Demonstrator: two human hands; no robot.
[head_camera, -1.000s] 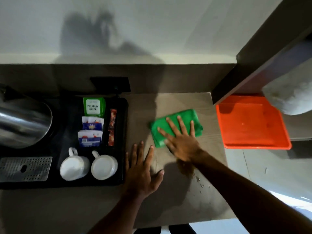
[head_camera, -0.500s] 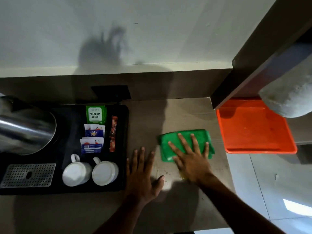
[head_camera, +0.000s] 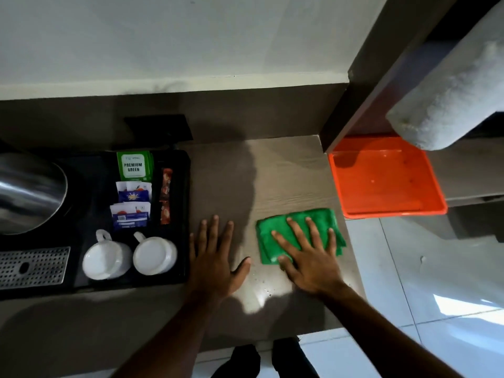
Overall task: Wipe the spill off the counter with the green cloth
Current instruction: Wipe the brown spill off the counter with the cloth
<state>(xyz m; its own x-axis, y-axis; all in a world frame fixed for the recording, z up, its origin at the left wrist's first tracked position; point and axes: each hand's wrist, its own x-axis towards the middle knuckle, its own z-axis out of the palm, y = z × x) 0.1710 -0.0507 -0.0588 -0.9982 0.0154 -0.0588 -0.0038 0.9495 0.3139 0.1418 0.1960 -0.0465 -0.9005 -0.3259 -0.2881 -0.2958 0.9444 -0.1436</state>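
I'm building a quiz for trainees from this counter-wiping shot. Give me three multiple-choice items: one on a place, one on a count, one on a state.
1. Where does the orange plastic tray sit relative to the folded green cloth?
A. Behind it, to the right
B. Left of it
C. Under it

2. How many white ceramic cups stand on the black tray?
A. One
B. Two
C. Four

3. How is the right hand on the cloth?
A. Pinching a corner
B. Fisted
C. Flat, fingers spread

Answers:
1 A: orange plastic tray lies beyond the folded green cloth.
2 B: two white ceramic cups on the black tray.
3 C: right hand presses flat.
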